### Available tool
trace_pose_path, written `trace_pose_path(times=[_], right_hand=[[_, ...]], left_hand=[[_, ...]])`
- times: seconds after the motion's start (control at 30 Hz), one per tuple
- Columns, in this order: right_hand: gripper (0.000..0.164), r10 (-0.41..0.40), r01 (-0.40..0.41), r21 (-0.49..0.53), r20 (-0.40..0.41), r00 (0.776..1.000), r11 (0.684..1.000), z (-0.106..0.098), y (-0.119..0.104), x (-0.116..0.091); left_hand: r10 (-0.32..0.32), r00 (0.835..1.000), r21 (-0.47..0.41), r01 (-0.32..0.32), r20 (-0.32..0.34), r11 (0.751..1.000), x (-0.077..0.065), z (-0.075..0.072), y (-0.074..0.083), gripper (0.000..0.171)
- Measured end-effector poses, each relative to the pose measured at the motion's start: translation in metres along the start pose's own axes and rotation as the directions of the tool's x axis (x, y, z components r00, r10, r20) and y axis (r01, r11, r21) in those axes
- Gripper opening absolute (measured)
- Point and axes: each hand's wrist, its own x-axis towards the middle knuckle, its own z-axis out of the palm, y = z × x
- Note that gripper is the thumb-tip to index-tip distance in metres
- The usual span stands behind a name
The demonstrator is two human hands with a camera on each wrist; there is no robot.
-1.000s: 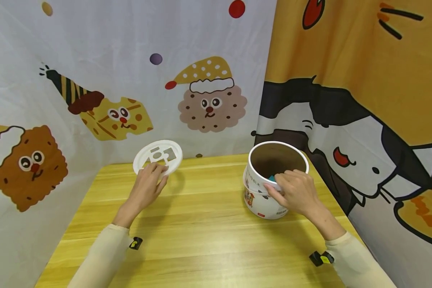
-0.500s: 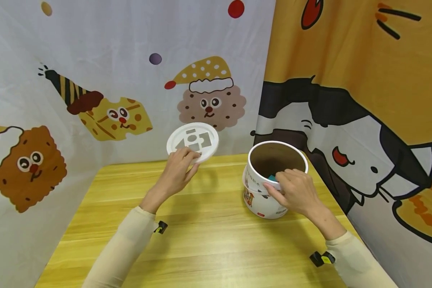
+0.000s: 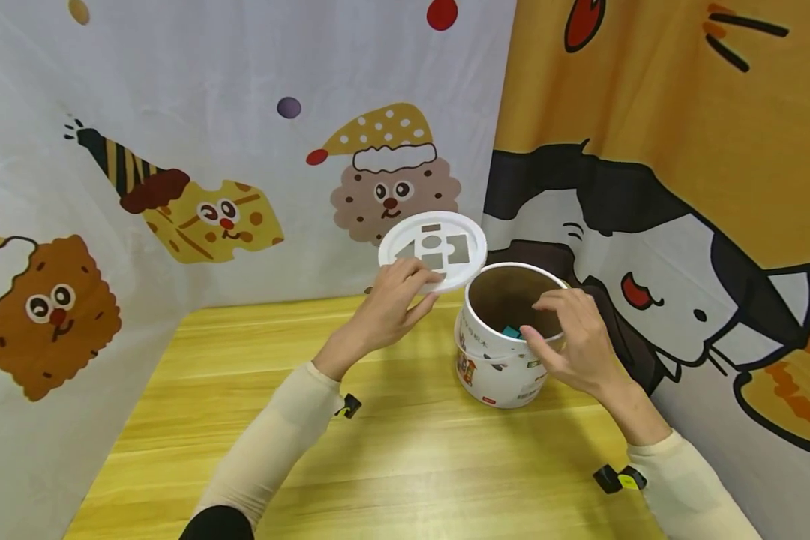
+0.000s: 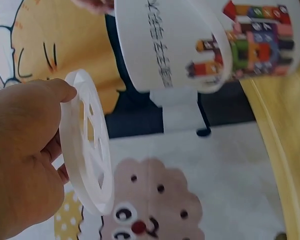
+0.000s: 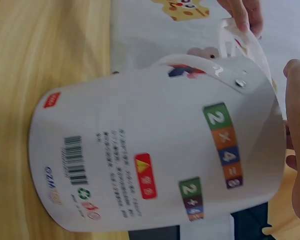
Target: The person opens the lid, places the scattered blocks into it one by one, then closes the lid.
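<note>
My left hand (image 3: 393, 307) pinches the near edge of a white round lid (image 3: 406, 234) with shaped cut-outs, held tilted in the air at the bucket's upper left. In the left wrist view the thumb lies on the rim of the lid (image 4: 75, 165) and the fingers are behind it. The white printed bucket (image 3: 499, 375) stands upright and uncovered on the table. Blue-green pieces (image 3: 511, 331) show inside; the rest of its contents is hidden. My right hand (image 3: 580, 341) hovers at the bucket's right rim, thumb and fingers spread apart, holding nothing.
The yellow wood-grain table (image 3: 263, 420) stretches left and in front of the bucket. A white cartoon curtain (image 3: 209, 67) hangs behind, an orange one (image 3: 715, 180) on the right. The bucket's white handle (image 4: 225, 55) hangs down against its side.
My left hand has carried the lid rightward and up, close to the bucket's mouth. My right hand has let go of the bucket's rim and moved slightly right. The bucket stays in place.
</note>
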Motion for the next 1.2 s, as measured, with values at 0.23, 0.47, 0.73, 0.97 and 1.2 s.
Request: trace_pose_path(times=[0.23,0.47,0.73,0.97,1.2], right_hand=[[0.065,0.158,-0.158,0.058,-0.001,0.987,0.986,-0.014,0.012,0.001],[0.07,0.313,-0.319,0.108,0.065,0.947,0.942,-0.023,0.02,0.001],[0.066,0.452,-0.473,0.081,0.195,0.871,0.877,-0.03,0.025,-0.003],[0.064,0.496,-0.535,0.066,0.297,0.816,0.842,-0.033,0.028,-0.013],[0.064,0.503,-0.558,0.066,0.355,0.788,0.827,-0.034,0.03,-0.021]], left_hand=[[0.069,0.997,-0.068,-0.066,0.044,0.996,0.027,0.015,0.021,0.021],[0.131,0.986,-0.133,-0.117,0.099,0.984,0.038,0.033,0.036,0.02],[0.183,0.959,-0.195,-0.141,0.216,0.971,0.044,0.049,0.052,0.023],[0.189,0.938,-0.202,-0.133,0.292,0.97,0.047,0.055,0.061,0.024],[0.188,0.925,-0.204,-0.124,0.331,0.971,0.048,0.057,0.064,0.026]])
